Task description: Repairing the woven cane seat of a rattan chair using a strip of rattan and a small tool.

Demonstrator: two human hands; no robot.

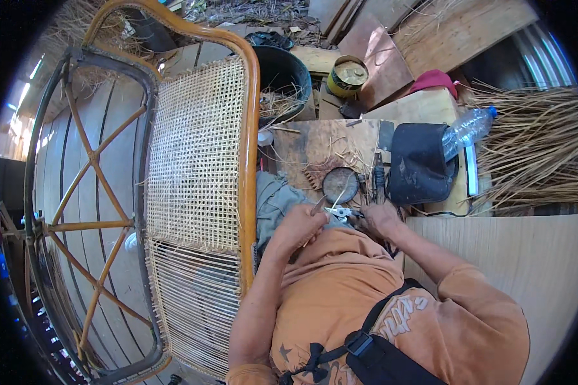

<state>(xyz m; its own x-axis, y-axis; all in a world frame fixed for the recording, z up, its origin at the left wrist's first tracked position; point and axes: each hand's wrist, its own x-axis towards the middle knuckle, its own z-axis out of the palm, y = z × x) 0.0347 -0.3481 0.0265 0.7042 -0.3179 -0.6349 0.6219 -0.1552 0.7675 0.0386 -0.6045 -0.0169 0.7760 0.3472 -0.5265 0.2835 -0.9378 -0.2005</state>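
Observation:
My left hand (300,226) is closed in front of my lap, with a short brownish pointed piece at its fingertips that I cannot make out. To its right, my right hand (380,219) closes around the dark handles of a pair of pliers (341,212), whose silver jaws point toward the left hand. Just beyond the right hand lie dark-handled tools (379,179). A round, shallow dark tin (340,185) sits beside them on a worn board (295,146). At my left stands a rattan frame with a woven cane panel (196,154); its lower part has only crosswise strands.
Behind the board are a dark bucket (281,70) with cane scraps and a yellow-green can (347,76). A black pouch (417,163), a clear plastic bottle (470,131) and a large bundle of cane strips (533,141) lie to the right. Plywood (501,263) lies beside my right arm.

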